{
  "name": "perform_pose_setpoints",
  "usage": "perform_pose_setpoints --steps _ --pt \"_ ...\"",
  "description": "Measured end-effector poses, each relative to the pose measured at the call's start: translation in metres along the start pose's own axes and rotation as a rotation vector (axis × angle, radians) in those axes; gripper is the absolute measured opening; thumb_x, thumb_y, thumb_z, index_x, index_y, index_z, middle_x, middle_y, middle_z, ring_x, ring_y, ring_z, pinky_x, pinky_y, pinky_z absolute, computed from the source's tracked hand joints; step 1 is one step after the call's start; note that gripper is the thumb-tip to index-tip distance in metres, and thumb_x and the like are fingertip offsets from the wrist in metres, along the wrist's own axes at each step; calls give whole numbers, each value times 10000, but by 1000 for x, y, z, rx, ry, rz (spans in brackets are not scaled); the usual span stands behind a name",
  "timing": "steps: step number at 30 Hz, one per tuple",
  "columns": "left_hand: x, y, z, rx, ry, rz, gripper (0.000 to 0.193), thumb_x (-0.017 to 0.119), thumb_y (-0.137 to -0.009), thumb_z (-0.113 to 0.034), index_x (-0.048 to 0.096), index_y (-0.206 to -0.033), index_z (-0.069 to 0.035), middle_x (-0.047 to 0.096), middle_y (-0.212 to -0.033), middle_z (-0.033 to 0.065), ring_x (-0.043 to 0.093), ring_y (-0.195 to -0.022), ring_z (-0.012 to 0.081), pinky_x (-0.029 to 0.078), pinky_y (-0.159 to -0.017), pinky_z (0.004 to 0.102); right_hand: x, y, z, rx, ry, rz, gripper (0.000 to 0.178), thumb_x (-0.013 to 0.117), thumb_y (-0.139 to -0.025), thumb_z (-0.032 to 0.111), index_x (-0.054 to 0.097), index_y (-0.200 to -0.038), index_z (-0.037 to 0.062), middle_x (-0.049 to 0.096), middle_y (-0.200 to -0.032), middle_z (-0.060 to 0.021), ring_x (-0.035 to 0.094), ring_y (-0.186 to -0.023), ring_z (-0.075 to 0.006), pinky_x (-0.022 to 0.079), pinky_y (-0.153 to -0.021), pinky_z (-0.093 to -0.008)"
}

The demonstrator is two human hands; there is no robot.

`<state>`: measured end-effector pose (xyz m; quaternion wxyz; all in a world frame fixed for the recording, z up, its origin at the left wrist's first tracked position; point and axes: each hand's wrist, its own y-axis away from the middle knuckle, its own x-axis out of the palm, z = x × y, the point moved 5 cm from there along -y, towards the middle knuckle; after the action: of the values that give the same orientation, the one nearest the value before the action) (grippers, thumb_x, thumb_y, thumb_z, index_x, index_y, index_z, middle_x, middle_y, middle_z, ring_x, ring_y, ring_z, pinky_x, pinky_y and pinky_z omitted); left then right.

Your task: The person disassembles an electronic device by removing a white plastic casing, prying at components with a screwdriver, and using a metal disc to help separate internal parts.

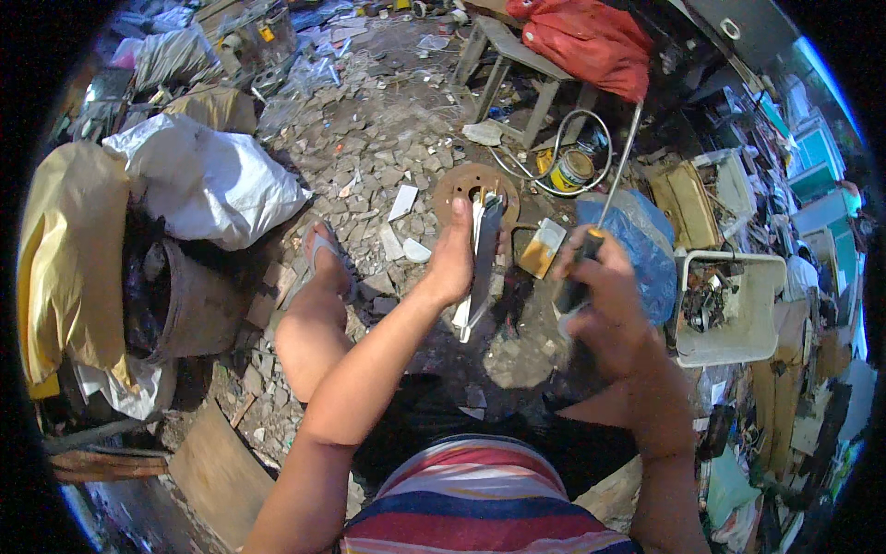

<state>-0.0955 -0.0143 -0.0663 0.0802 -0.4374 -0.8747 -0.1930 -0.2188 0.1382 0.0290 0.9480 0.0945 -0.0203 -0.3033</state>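
My left hand [450, 257] is wrapped round a flat, narrow casing with white and dark grey sides [484, 254], held on edge in front of me. Its thumb lies along the white side, and I cannot make out what the casing belongs to. In my right hand [611, 300] is a long screwdriver [588, 247] with a black and orange handle. The metal shaft points up and away, apart from the casing. Beyond my left hand, a rusty round metal disc [448, 188] with holes lies on the ground, partly hidden by the casing.
A small yellowed box [542, 248] and a blue plastic bag [651, 242] lie close by. To the right stands a cream bin [777, 314] with metal scraps. Further off are a can [574, 170], a hose loop and a wooden bench [517, 55]. White sacks [217, 180] stand left; rubble covers the ground.
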Motion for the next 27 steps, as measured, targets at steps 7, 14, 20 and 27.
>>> perform_pose_setpoints --steps 7,14,20,27 --pt "18 27 -41 258 -567 -41 855 97 -906 -674 501 -1252 -5 608 -987 248 574 -947 383 412 -837 445 62 -18 -6 92 89 35 279 608 -902 295 593 -935 18 626 -728 -40 509 -521 -79 423 -495 -226" --pt "21 29 -47 295 -551 -16 883 65 -891 -692 506 -1259 -22 615 -1016 223 583 -955 358 420 -826 430 62 -22 -4 -32 79 65 217 631 -893 241 607 -916 27 627 -713 -7 512 -549 -70 431 -518 -239" --pt "10 7 -11 144 -129 50 917 98 -858 -745 545 -1191 -16 632 -998 148 604 -880 262 451 -812 377 60 -22 7 -214 247 52 128 640 -860 115 596 -946 31 614 -722 -5 530 -609 -69 430 -577 -235" --pt "-2 13 -44 76 431 -24 992 199 -747 -851 521 -1199 -29 638 -974 99 624 -871 199 509 -762 338 29 -7 -3 -137 463 -18 406 646 -796 102 514 -1168 7 643 -935 -85 622 -859 -182 477 -794 -323"
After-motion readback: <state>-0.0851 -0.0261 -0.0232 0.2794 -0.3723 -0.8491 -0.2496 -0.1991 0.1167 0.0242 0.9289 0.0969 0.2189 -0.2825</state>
